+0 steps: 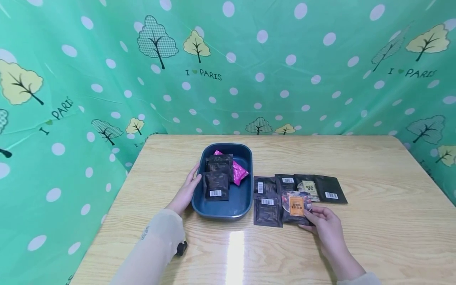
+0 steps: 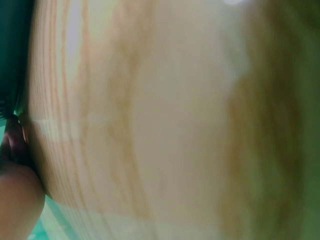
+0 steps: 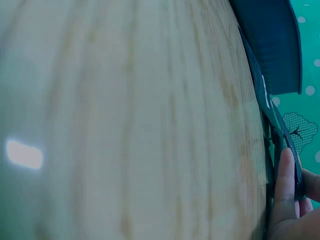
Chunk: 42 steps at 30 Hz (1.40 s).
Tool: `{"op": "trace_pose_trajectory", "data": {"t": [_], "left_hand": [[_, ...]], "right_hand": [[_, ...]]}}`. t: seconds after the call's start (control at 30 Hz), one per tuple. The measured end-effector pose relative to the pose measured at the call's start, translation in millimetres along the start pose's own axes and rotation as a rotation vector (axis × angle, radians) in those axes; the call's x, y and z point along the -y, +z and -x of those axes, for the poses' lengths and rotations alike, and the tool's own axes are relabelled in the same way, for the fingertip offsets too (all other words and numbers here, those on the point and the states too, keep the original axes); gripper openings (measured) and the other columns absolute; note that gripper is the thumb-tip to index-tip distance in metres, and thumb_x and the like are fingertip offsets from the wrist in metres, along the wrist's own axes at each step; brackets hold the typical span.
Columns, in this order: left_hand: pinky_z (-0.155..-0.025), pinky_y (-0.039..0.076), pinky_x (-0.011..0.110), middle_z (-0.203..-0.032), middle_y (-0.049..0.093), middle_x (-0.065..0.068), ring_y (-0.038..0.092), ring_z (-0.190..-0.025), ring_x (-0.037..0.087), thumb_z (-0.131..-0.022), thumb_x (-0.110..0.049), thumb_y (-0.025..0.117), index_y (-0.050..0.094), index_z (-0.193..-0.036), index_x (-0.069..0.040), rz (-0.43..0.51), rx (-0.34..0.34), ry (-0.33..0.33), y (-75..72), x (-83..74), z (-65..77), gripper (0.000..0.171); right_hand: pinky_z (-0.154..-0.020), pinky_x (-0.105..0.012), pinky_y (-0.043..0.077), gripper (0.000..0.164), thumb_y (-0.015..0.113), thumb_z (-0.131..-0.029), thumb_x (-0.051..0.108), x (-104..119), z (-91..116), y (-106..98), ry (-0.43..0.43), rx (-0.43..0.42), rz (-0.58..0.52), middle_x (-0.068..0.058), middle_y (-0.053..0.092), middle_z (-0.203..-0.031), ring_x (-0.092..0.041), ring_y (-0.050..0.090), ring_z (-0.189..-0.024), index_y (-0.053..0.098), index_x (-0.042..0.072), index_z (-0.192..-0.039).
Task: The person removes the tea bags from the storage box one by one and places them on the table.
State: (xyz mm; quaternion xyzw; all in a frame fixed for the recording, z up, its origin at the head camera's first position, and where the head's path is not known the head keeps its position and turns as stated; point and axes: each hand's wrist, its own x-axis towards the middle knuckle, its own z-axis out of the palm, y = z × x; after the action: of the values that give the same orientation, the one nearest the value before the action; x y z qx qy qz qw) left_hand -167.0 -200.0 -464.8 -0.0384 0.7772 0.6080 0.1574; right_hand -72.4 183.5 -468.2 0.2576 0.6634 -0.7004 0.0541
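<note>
A dark blue plastic bin [image 1: 221,215] stands on the table, holding several black packets [image 1: 216,186] and pink packets [image 1: 239,173]. My left hand [image 1: 186,190] rests along the bin's left side, fingers stretched against the outer wall; in the left wrist view only part of this hand [image 2: 20,185] shows beside the bin [image 2: 12,55]. My right hand [image 1: 325,225] pinches the lower right corner of a black food packet with an orange label [image 1: 296,206], thumb on top. In the right wrist view the held packet [image 3: 298,175] sits between thumb and fingers.
Right of the bin lie more black packets: two with barcodes [image 1: 268,211] in a column, others [image 1: 331,189] in an overlapping row behind the held one. A small black object [image 1: 181,248] is by the left sleeve. A green patterned curtain [image 1: 260,71] hangs behind the wooden table [image 1: 384,221].
</note>
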Motion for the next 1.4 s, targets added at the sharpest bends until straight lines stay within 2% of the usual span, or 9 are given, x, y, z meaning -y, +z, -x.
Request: {"op": "trace_pose_trajectory", "data": {"t": [0.17, 0.37, 0.53, 0.77, 0.97, 1.2, 1.4], "left_hand": [[-0.123, 0.009, 0.056, -0.168, 0.003, 0.003, 0.009, -0.153, 0.037, -0.107, -0.044, 0.033, 0.012, -0.159, -0.037, -0.006, -0.003, -0.003, -0.5, 0.2, -0.4, 0.056], [-0.123, 0.009, 0.055, -0.168, 0.003, 0.005, 0.009, -0.153, 0.037, -0.107, -0.044, 0.033, 0.012, -0.159, -0.035, -0.01, 0.0, 0.002, -0.6, -2.0, 0.6, 0.057], [-0.123, 0.009, 0.054, -0.168, 0.002, 0.006, 0.008, -0.153, 0.036, -0.107, -0.044, 0.033, 0.011, -0.16, -0.034, -0.005, 0.002, 0.0, -0.5, -3.4, 1.6, 0.058], [-0.123, 0.008, 0.054, -0.168, 0.002, 0.005, 0.007, -0.153, 0.036, -0.108, -0.043, 0.032, 0.009, -0.16, -0.033, -0.011, 0.0, -0.001, -1.0, -2.6, 0.8, 0.058], [-0.123, 0.008, 0.055, -0.168, 0.002, 0.005, 0.008, -0.153, 0.035, -0.108, -0.043, 0.032, 0.01, -0.16, -0.033, -0.014, 0.0, -0.001, -0.6, -3.9, 2.8, 0.057], [-0.124, 0.007, 0.055, -0.168, 0.004, 0.006, 0.008, -0.153, 0.035, -0.108, -0.044, 0.031, 0.011, -0.16, -0.033, -0.019, 0.0, 0.001, 0.6, -6.3, 4.6, 0.057], [-0.124, 0.007, 0.055, -0.168, 0.004, 0.005, 0.008, -0.154, 0.035, -0.108, -0.044, 0.032, 0.011, -0.16, -0.033, -0.013, 0.005, 0.003, 0.9, -6.0, 3.8, 0.057]], "right_hand": [[-0.074, -0.031, 0.061, 0.04, 0.062, -0.093, -0.001, -1, -1, 2, -0.006, 0.004, 0.03, 0.005, 0.062, -0.081, -0.006, 0.066, -0.074, 0.042, -0.01, -0.127], [-0.069, -0.028, 0.061, 0.056, 0.065, -0.091, 0.001, -1, -1, 4, -0.079, -0.046, 0.178, 0.003, 0.061, -0.075, -0.006, 0.063, -0.069, 0.033, -0.008, -0.137], [-0.066, -0.028, 0.061, 0.047, 0.065, -0.091, 0.002, 0, 1, 5, -0.124, -0.067, 0.3, -0.002, 0.061, -0.077, -0.008, 0.063, -0.066, 0.041, -0.009, -0.131], [-0.052, -0.027, 0.054, 0.035, 0.07, -0.089, 0.009, 4, 2, 3, -0.167, -0.062, 0.493, -0.004, 0.062, -0.073, -0.013, 0.06, -0.052, 0.055, -0.006, -0.117], [-0.057, -0.024, 0.042, 0.03, 0.074, -0.085, 0.015, 8, 1, 2, -0.245, -0.076, 0.678, -0.003, 0.058, -0.076, -0.014, 0.05, -0.065, 0.064, -0.002, -0.108], [-0.056, -0.026, 0.038, 0.03, 0.073, -0.087, 0.018, 11, -1, 1, -0.266, -0.025, 0.774, -0.004, 0.057, -0.075, -0.016, 0.048, -0.064, 0.065, -0.003, -0.107], [-0.056, -0.029, 0.038, 0.03, 0.072, -0.087, 0.019, 15, -3, 1, -0.26, -0.003, 0.856, -0.005, 0.057, -0.072, -0.018, 0.049, -0.062, 0.065, -0.003, -0.105]]}}
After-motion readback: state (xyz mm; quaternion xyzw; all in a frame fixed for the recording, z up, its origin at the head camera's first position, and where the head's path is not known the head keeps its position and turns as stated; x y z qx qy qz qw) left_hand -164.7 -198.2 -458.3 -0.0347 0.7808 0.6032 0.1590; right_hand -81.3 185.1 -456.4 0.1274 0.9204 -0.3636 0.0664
